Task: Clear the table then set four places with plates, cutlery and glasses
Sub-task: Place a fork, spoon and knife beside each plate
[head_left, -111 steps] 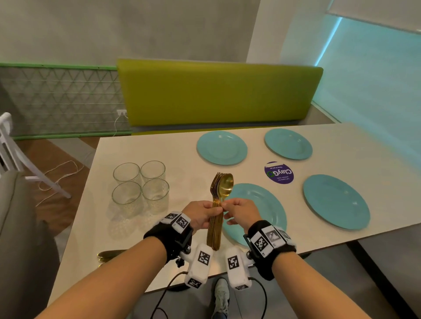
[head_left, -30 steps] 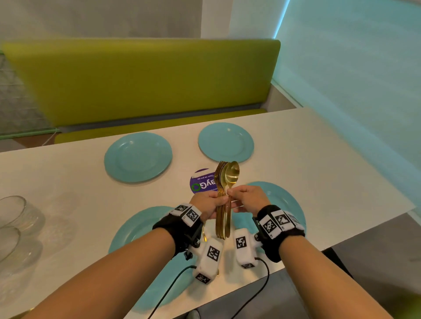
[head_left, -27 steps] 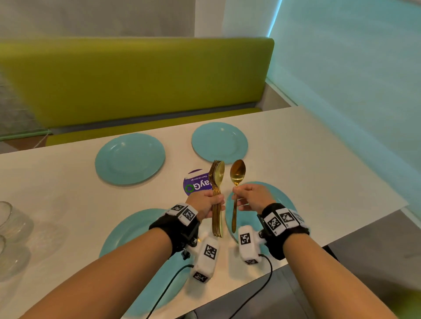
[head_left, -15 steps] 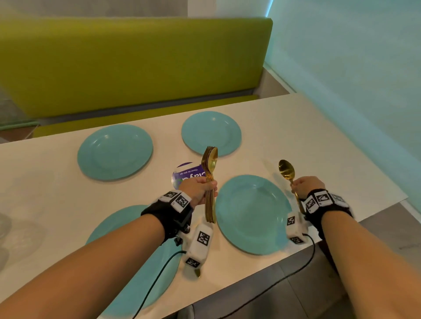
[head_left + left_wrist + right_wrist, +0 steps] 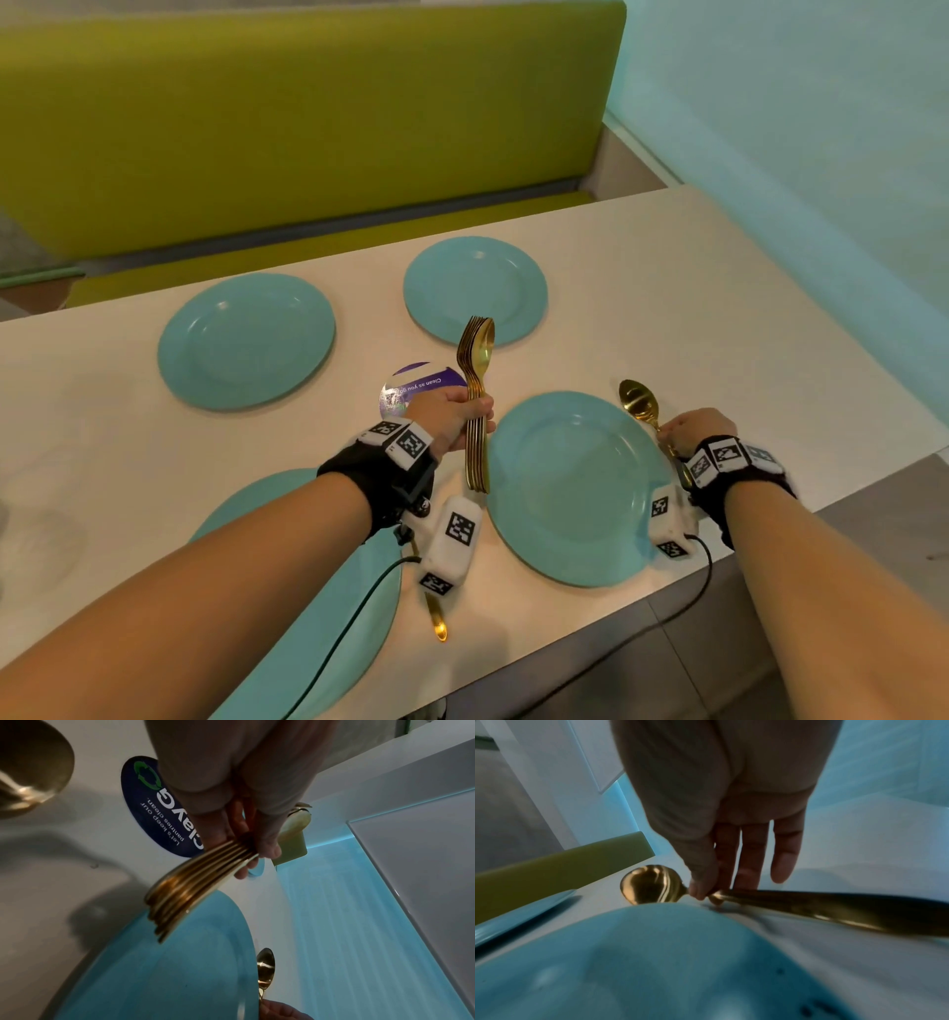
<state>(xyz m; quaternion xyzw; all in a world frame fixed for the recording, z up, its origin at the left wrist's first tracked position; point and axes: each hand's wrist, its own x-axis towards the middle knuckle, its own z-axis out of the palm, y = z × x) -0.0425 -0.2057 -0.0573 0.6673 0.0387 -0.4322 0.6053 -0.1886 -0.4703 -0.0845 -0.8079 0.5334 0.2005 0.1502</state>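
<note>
Gold spoon (image 5: 638, 402) pinched in right hand (image 5: 696, 430) beside teal plate (image 5: 570, 488); left hand (image 5: 452, 417) grips cutlery bundle (image 5: 476, 406)

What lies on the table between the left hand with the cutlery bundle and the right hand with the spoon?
One teal plate lies between the left hand and the right hand; the head view shows this best.

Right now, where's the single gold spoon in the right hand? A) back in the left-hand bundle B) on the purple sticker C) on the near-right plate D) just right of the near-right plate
D: the right hand pinches the gold spoon just beyond the right rim of the near-right teal plate, over the table.
</note>
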